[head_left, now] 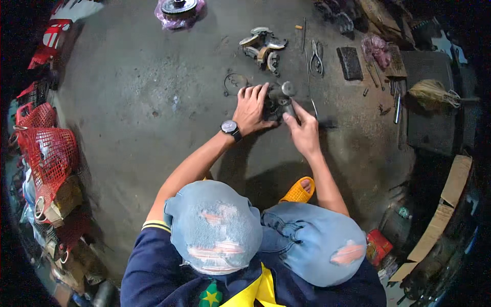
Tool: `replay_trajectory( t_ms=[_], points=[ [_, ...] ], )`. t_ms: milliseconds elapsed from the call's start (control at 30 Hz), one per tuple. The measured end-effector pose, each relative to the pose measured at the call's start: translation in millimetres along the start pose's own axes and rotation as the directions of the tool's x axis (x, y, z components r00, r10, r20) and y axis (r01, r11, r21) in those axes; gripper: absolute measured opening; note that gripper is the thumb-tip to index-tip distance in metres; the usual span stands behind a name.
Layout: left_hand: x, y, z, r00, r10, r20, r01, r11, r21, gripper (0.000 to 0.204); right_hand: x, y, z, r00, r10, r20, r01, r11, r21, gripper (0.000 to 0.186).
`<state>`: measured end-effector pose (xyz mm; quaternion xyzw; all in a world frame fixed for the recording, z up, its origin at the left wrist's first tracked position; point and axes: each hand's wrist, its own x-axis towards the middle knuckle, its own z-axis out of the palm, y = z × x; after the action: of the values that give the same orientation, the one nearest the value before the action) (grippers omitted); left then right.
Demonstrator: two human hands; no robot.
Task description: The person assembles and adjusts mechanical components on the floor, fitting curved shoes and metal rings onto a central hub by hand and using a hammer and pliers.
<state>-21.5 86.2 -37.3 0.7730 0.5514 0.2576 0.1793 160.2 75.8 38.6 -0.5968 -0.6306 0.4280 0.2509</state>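
Note:
My right hand (305, 128) is closed round the handle of a hammer (288, 89), whose round metal face shows at the top. The hammer is over a dark metal part (271, 108) on the floor. My left hand (250, 110), with a watch on the wrist, grips that part from its left side, fingers over the top and thumb along the near edge. The fingers and the hammer hide much of its shape. A thin wire ring (231, 83) lies just left of my fingertips. Beyond them is a cluster of curved metal shoes (263, 46).
Pliers (316, 60) and thin rods lie at the far right, beside a dark rectangular block (350, 63). A toothed metal wheel (178, 6) sits on purple plastic at the far edge. Red mesh (48, 153) lines the left side, and a cardboard strip (440, 215) lies at the right.

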Motion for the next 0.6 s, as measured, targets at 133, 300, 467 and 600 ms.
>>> replay_trajectory(
  t_ms=[133, 300, 467, 600],
  points=[
    [14, -4, -7, 0.993, -0.084, 0.087, 0.09, 0.993, -0.07, 0.092, -6, -4, -8, 0.995, 0.082, -0.054, -0.074, 0.988, 0.137, 0.047],
    [42, -39, 7, 0.973, -0.196, 0.124, 0.202, 0.979, -0.033, 0.037, -10, -1, -3, 0.982, 0.174, -0.07, -0.149, 0.951, 0.272, 0.048],
    [51, -57, -39, 0.882, -0.434, 0.187, 0.455, 0.676, -0.58, 0.026, -21, -3, -17, 0.941, 0.331, -0.077, -0.292, 0.904, 0.312, 0.045],
    [38, -94, -61, 0.932, -0.351, -0.085, 0.331, 0.924, -0.192, 0.029, -19, 11, -5, 0.956, 0.281, -0.079, -0.249, 0.927, 0.281, 0.046]
  ],
)
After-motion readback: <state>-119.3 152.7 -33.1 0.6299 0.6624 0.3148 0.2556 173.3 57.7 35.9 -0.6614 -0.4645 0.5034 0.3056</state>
